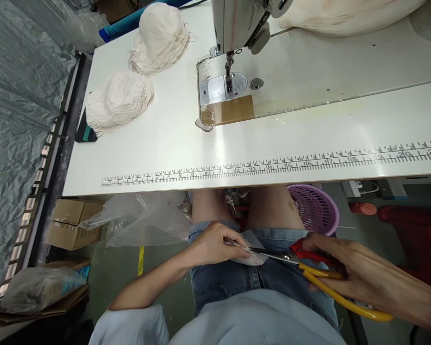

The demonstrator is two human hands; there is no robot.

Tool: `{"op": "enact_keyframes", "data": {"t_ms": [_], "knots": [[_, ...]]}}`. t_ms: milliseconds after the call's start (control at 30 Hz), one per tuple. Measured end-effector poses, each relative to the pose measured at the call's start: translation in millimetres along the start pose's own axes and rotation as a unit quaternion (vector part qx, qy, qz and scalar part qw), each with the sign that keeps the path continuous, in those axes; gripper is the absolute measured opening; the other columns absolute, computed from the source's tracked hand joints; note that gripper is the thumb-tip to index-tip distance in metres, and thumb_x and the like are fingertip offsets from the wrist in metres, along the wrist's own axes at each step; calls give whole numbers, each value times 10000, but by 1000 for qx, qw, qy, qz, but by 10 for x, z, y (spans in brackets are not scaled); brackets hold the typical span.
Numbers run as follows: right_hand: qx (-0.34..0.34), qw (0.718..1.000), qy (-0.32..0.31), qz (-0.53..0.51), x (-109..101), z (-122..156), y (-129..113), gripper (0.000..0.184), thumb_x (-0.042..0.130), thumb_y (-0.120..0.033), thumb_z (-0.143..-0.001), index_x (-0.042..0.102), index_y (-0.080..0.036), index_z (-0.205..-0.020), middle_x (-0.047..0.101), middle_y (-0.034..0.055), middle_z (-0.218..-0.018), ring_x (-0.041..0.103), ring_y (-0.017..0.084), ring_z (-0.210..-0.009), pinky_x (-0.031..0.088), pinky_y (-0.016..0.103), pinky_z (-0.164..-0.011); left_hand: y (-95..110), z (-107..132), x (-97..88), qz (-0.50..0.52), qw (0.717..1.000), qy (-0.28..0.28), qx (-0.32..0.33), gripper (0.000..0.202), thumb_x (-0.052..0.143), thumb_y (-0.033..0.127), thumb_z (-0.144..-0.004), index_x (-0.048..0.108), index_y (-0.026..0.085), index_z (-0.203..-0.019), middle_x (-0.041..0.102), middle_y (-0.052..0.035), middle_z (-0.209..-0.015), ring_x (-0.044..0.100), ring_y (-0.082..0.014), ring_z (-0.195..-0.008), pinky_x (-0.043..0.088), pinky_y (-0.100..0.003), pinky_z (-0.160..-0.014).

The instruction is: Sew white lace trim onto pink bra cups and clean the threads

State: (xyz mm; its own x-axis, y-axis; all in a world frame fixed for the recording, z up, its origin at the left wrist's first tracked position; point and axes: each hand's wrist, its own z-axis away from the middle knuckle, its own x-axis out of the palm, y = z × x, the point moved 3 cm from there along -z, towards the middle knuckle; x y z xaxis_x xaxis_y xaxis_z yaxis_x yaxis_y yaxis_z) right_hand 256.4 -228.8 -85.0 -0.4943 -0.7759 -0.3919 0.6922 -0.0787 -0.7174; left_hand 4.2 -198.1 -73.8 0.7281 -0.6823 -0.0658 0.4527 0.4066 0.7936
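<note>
Mid-trim: left hand (213, 244) fingers pinch small white fabric piece (254, 259); right hand (362, 278) fingers wrapped round yellow-red-handled steel scissors (299, 261). Next cut likely needs fabric taut.

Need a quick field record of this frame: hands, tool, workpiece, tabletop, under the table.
left hand: pinches a small pale fabric piece over the lap
right hand: grips scissors with yellow and red handles; blades lie against the fabric piece
tabletop: white sewing table with printed ruler; sewing machine; front lace stack; rear lace stack
under table: purple basket; clear plastic bag; cardboard boxes
</note>
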Motion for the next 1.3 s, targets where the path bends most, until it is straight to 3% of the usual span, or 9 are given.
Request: {"op": "enact_keyframes", "data": {"t_ms": [300,500,967,1133,1300], "knots": [[8,1000,-17,1,-17,25,-16,330,550,-512,-806,541,-248,-1003,667,19,-875,639,167,-697,477,236,-610,-19,-2,-6,5,1000,1,5,233,722,352,-695,756,144,-794,725,-34,-782,629,-128,-692,416,-164,-573],[4,1000,-9,2,-54,-11,-92,320,573,-501,-782,558,-248,-977,669,18,-827,633,174,-661,464,243,-576,-6,-4,-7,-5,1000,-11,-6,266,705,378,-707,754,138,-812,713,-33,-740,556,-99,-579,335,-175,-482],[4,1000,-1,12,-62,-10,-82,315,579,-488,-779,574,-241,-975,677,20,-819,631,181,-642,454,253,-555,-8,-20,1,15,1000,-9,-16,248,715,364,-691,753,145,-802,710,-33,-776,581,-115,-656,370,-175,-540],[3,1000,-5,14,-67,-17,-98,320,580,-491,-778,566,-237,-973,675,16,-819,629,183,-648,453,257,-559,-21,-23,8,24,999,-12,-29,245,713,356,-688,752,142,-801,682,-21,-717,493,-83,-567,311,-178,-496],[9,1000,-10,20,-51,-20,-102,321,562,-499,-790,552,-236,-975,674,13,-806,630,184,-646,453,257,-562,-27,-23,9,16,999,-11,-46,255,711,361,-687,746,128,-785,565,22,-568,343,-53,-496,224,-182,-449]]}}
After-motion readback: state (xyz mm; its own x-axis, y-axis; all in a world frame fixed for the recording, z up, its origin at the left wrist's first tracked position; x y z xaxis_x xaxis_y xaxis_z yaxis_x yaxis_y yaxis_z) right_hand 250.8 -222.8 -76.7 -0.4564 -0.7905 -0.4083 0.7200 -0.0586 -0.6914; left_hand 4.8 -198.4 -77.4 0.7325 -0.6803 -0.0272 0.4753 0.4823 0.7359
